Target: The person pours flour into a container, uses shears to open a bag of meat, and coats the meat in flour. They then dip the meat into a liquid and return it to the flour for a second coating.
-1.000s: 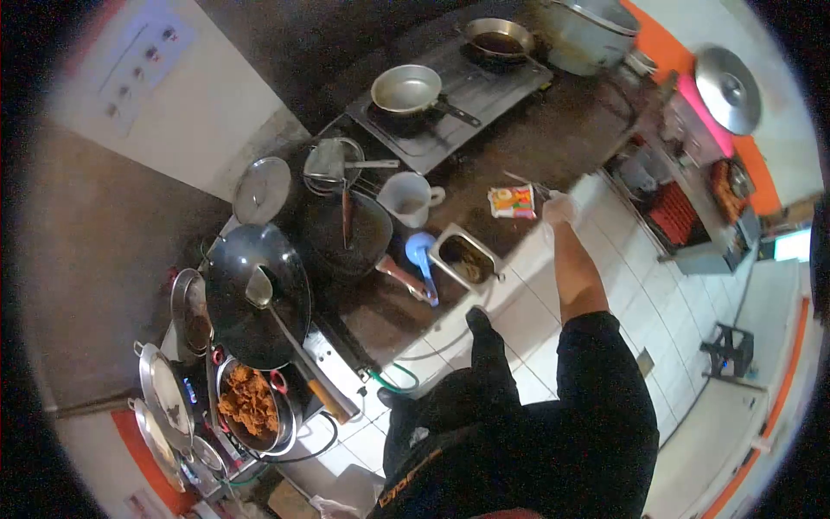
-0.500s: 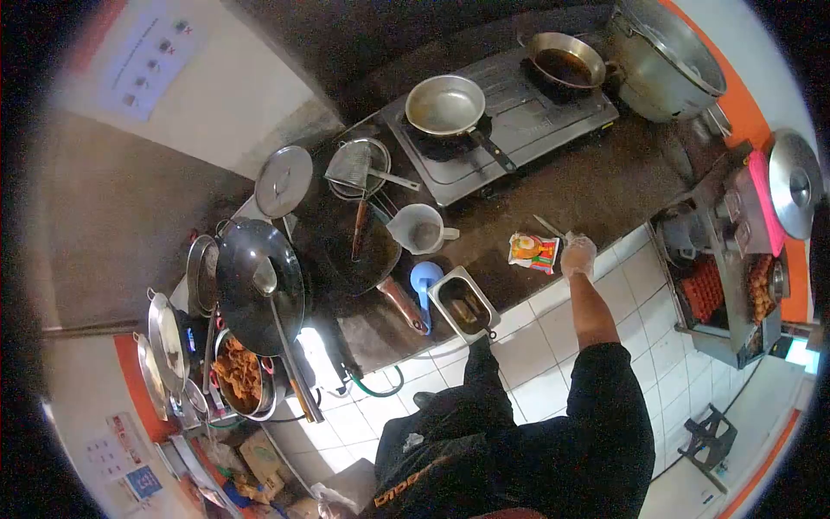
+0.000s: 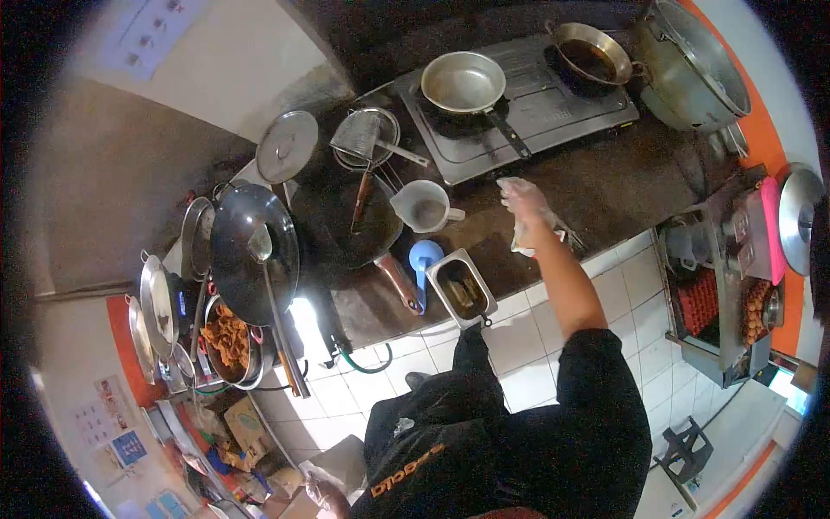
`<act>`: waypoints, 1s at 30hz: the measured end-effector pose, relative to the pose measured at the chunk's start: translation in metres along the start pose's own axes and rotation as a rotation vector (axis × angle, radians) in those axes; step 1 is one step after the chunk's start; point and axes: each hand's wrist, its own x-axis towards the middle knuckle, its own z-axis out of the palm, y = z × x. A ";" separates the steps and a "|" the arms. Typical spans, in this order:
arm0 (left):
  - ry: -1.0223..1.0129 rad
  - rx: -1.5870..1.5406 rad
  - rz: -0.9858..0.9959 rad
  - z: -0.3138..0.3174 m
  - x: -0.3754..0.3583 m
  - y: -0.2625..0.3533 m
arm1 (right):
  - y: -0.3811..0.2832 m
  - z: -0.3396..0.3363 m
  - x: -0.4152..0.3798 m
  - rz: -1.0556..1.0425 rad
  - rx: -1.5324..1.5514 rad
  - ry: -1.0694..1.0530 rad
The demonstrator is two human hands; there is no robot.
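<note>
My right hand (image 3: 524, 201), in a clear plastic glove, is stretched over the dark counter (image 3: 605, 186) below the stove, its fingers apart and nothing between them. Under that forearm lies a noodle packet (image 3: 524, 240), mostly covered by the arm. A thin utensil (image 3: 571, 233) rests just right of the packet. To the left of this hand stands a white measuring jug (image 3: 422, 206). My left hand (image 3: 324, 491), also gloved, is low at the bottom edge beside my body; its fingers are too blurred to read.
A steel pan (image 3: 463, 82) and a pan of dark liquid (image 3: 591, 54) sit on the stove (image 3: 545, 108). A large pot (image 3: 692, 65) stands at the right. Leftward are a wok (image 3: 233, 251), fried food (image 3: 226, 342), a blue scoop (image 3: 424, 256) and a steel container (image 3: 462, 292).
My right hand has moved up and left from beside the packet, and its forearm now covers most of the packet. My left hand has come further into view. The camera view has shifted slightly.
</note>
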 end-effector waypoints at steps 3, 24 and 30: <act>0.037 -0.007 -0.029 0.006 -0.010 -0.003 | 0.001 0.035 0.024 0.287 -0.437 0.094; 0.057 -0.002 -0.134 0.032 -0.033 -0.012 | 0.008 -0.140 -0.076 -0.041 -1.420 0.606; 0.082 0.006 -0.125 0.037 -0.036 -0.016 | 0.055 -0.207 -0.073 -0.319 -1.835 0.373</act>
